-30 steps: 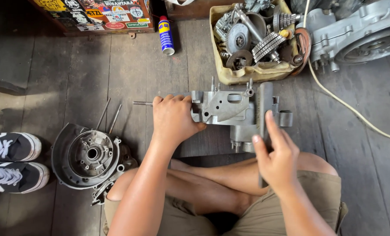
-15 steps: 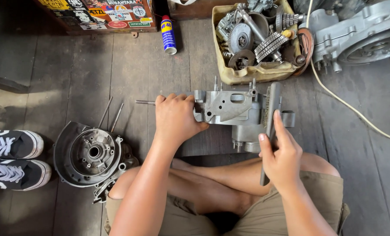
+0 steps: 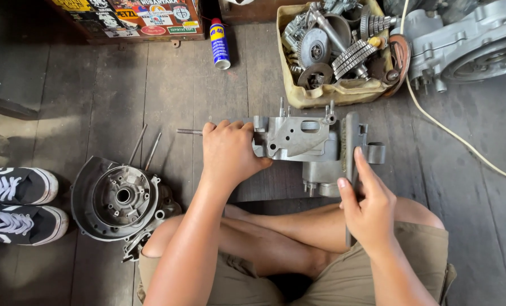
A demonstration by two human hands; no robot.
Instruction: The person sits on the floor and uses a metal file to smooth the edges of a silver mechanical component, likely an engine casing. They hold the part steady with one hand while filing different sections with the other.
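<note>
Casing (image 3: 298,139) of grey metal lies on the floor (image 3: 94,102) before my crossed legs, long axis left to right. My left hand (image 3: 230,153) presses its left end, fingers curled together; my right hand (image 3: 366,209) pinches a dark flat file (image 3: 350,141) standing against its right end. Blue-and-yellow spray can (image 3: 219,44) lies beyond, beside a sticker-covered box (image 3: 145,17).

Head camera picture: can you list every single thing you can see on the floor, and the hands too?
engine casing: one, grey metal, floor centre
flat file: one, dark grey, against the casing's right end
spray can: one, blue and yellow, lying top centre
tub of gears: one, tan, top right
big engine case: one, silver, top right corner
round cover: one, grey, lower left
long studs: two, grey, above the cover
sneakers: two, black and white, left edge
cable: one, cream, right
left hand: grip on casing
right hand: grip on file
</note>
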